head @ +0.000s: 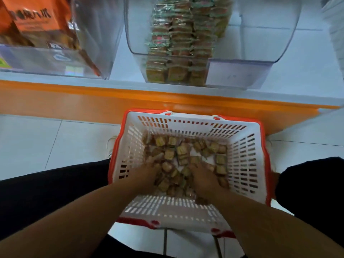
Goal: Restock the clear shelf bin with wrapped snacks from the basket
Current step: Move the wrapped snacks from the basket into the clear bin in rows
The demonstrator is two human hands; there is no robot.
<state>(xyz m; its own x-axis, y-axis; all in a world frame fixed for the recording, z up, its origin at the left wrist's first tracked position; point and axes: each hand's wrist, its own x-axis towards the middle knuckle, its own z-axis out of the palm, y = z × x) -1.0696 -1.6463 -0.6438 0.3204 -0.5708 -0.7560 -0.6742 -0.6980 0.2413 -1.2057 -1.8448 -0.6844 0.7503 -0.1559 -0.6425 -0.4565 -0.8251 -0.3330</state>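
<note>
Basket: white slotted basket (243,161) w/ red rim, on the tiled floor (37,142) just below the shelf edge, between the person's dark-clad knees.
Snacks in basket: loose pile of small wrapped snacks (183,152), tan/yellow squares, covering most of the basket bottom.
L hand: left hand (147,173) down inside the basket, fingers dug into the pile at its left side; some blur, seems curled round a few packets.
R hand: right hand (202,176) also in the basket, right of centre, fingers buried among the packets; grip looks closed on some, fingertips hidden.
Gap betw. hands: near each other, packets showing between them.
Shelf bin: clear shelf bin (275,43) on the white shelf above, right of centre. Left part holds upright stacks of same-type wrapped snacks (178,53); right part shows bare clear wall.
Neighbour bin: 2nd clear bin (89,58) to the left, holding orange packages (33,17).
Shelf front: orange strip (74,101) running across, basket's far rim just beside it.
</note>
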